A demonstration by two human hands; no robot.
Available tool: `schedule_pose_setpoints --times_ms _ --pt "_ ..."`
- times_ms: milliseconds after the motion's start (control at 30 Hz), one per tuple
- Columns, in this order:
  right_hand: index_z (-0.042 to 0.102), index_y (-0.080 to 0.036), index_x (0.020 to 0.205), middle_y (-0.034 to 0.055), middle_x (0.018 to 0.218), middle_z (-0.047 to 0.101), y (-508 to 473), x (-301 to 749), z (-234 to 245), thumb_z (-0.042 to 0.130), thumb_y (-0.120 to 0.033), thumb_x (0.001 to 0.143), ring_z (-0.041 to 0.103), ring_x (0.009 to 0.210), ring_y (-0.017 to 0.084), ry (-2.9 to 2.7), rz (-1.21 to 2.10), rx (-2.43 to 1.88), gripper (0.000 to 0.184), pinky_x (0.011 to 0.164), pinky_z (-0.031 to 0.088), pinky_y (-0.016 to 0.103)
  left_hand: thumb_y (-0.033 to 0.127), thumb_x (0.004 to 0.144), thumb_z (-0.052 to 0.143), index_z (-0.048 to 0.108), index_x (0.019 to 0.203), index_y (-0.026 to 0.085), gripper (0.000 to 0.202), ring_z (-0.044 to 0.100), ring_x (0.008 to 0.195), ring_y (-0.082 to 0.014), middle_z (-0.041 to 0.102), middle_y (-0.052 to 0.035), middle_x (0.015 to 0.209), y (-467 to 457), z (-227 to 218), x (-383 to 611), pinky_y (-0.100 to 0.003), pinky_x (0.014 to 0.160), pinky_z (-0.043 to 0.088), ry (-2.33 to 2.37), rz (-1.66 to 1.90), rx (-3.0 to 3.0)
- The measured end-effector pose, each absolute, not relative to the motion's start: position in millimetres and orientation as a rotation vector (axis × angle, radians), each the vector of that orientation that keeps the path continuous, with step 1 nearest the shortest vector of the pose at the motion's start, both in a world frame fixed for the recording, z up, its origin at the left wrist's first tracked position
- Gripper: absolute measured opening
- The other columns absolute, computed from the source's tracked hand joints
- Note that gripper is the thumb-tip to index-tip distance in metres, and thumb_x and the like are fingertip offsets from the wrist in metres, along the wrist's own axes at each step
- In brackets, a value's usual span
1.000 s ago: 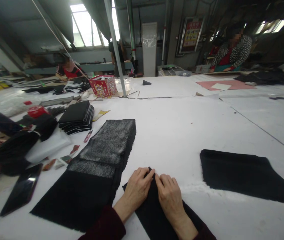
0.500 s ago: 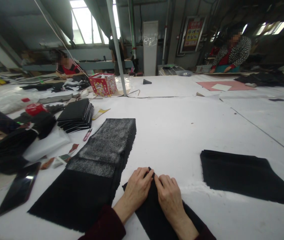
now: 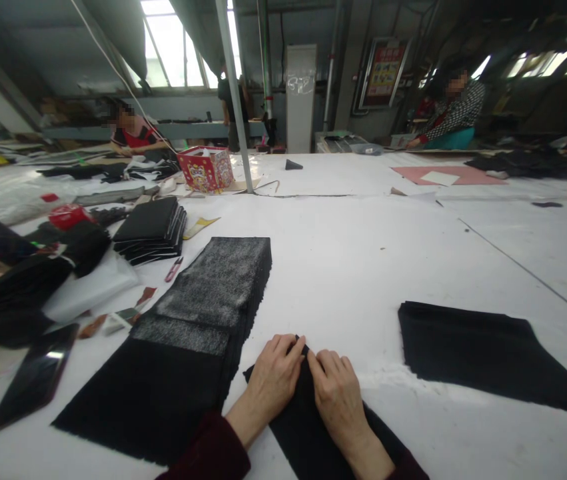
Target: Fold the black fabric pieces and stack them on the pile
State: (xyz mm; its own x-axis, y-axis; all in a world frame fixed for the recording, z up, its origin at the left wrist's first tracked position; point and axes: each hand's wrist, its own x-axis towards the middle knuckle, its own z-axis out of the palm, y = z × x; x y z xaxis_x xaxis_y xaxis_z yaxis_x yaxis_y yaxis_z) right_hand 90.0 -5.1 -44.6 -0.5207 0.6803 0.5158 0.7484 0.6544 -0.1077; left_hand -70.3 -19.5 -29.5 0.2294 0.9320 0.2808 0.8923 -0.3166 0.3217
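In the head view, the only one, the left hand (image 3: 273, 379) and right hand (image 3: 339, 390) meet over a piece of black cloth (image 3: 307, 417). The cloth lies on the tabletop (image 3: 330, 267), under and between the fingers, and runs back from them toward the wearer. Both sets of fingers appear to be grasping its narrow far end, the left on one side of the tip and the right just beside it; the thumbs' exact hold is partly hidden. To work that edge well, both grips should probably stay light and close together, so the layers meet evenly and the tip does not skew. The heels of the hands could rest on the cloth nearer the wearer, which would help stop it creeping. Just left of the left fingers lies a layered fabric stack (image 3: 148, 393) with a speckled grey panel (image 3: 208, 280) on its far part; the left sleeve (image 3: 213, 450) lies over its near edge, so the elbow should move gently there. Well to the right of the right fingers, another black piece (image 3: 478, 357) lies flat, leaving bare surface between for turning the cloth.
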Motion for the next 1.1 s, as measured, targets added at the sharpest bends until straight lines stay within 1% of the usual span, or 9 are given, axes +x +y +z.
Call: schedule_pose_setpoints --times_ms 67,200,333,467,600,700,800,933,1100 --pt "0.063 -0.01 0.109 0.007 0.085 0.054 -5.1 89.9 -45.0 0.042 -0.005 0.092 0.045 0.078 0.022 -2.347 -0.168 -1.112 0.027 0.072 0.033 0.036 0.015 0.097 0.043 0.049 0.134 0.019 0.038 0.052 0.103 -0.0238 0.056 -0.0099 0.115 -18.8 -28.9 -70.0 -0.042 0.091 0.05 1.779 0.649 2.387" --pt "0.063 -0.011 0.108 0.0068 0.085 0.054 -5.7 89.9 -45.0 0.041 -0.006 0.093 0.045 0.078 0.021 -2.35 -0.171 -1.123 0.027 0.073 0.033 0.036 0.013 0.097 0.042 0.044 0.139 0.021 0.043 0.052 0.102 -0.0235 0.055 -0.0099 0.114 -19.3 -27.4 -70.2 -0.042 0.09 0.051 1.774 0.655 2.392" --pt "0.063 -0.012 0.107 0.0064 0.084 0.054 -6.2 89.6 -43.5 0.041 -0.006 0.093 0.045 0.078 0.021 -2.361 -0.176 -1.136 0.027 0.073 0.034 0.036 0.01 0.095 0.042 0.05 0.133 0.021 0.041 0.053 0.101 -0.0228 0.055 -0.0097 0.112 -20.9 -25.3 -70.9 -0.04 0.088 0.051 1.751 0.659 2.403" --pt "0.062 -0.012 0.107 0.0062 0.084 0.054 -6.3 89.4 -42.5 0.04 -0.007 0.094 0.045 0.077 0.021 -2.36 -0.177 -1.138 0.027 0.072 0.033 0.036 0.01 0.095 0.043 0.05 0.133 0.02 0.04 0.053 0.102 -0.0226 0.055 -0.0094 0.112 -20.8 -23.8 -70.5 -0.04 0.089 0.051 1.752 0.648 2.405" --pt "0.062 -0.012 0.108 0.0065 0.085 0.055 -6.2 89.3 -42.4 0.041 -0.007 0.093 0.046 0.078 0.021 -2.357 -0.166 -1.128 0.027 0.072 0.033 0.036 0.014 0.096 0.044 0.051 0.132 0.02 0.038 0.054 0.103 -0.023 0.056 -0.009 0.113 -18.9 -22.0 -71.0 -0.04 0.089 0.051 1.789 0.619 2.397" --pt "0.063 -0.012 0.107 0.0064 0.084 0.055 -6.0 89.3 -42.0 0.043 -0.007 0.093 0.046 0.078 0.021 -2.356 -0.17 -1.127 0.025 0.072 0.033 0.036 0.02 0.095 0.049 0.052 0.131 0.02 0.036 0.054 0.104 -0.0245 0.057 -0.0094 0.116 -16.9 -17.5 -75.0 -0.043 0.091 0.049 1.853 0.574 2.398" --pt "0.062 -0.012 0.108 0.0061 0.084 0.055 -5.6 89.3 -41.9 0.043 -0.007 0.092 0.045 0.078 0.021 -2.35 -0.171 -1.122 0.025 0.071 0.033 0.036 0.023 0.094 0.054 0.049 0.134 0.019 0.041 0.053 0.109 -0.0265 0.056 -0.0108 0.124 -17.8 -9.1 -80.5 -0.046 0.095 0.047 1.918 0.599 2.421" --pt "0.061 -0.012 0.11 0.0057 0.084 0.055 -5.7 89.4 -43.2 0.042 -0.007 0.093 0.046 0.078 0.021 -2.341 -0.183 -1.113 0.026 0.072 0.033 0.036 0.018 0.095 0.048 0.043 0.14 0.02 0.045 0.05 0.116 -0.0257 0.053 -0.0103 0.133 -26.1 1.7 -80.1 -0.044 0.1 0.043 1.929 0.711 2.46" --pt "0.061 -0.015 0.107 0.0053 0.085 0.055 -6.2 89.2 -43.3 0.044 -0.006 0.091 0.046 0.078 0.02 -2.363 -0.178 -1.157 0.025 0.072 0.033 0.035 0.011 0.093 0.045 0.051 0.132 0.019 0.041 0.051 0.118 -0.0252 0.057 -0.0084 0.131 -30.0 -6.0 -70.2 -0.043 0.102 0.042 1.758 0.527 2.594"
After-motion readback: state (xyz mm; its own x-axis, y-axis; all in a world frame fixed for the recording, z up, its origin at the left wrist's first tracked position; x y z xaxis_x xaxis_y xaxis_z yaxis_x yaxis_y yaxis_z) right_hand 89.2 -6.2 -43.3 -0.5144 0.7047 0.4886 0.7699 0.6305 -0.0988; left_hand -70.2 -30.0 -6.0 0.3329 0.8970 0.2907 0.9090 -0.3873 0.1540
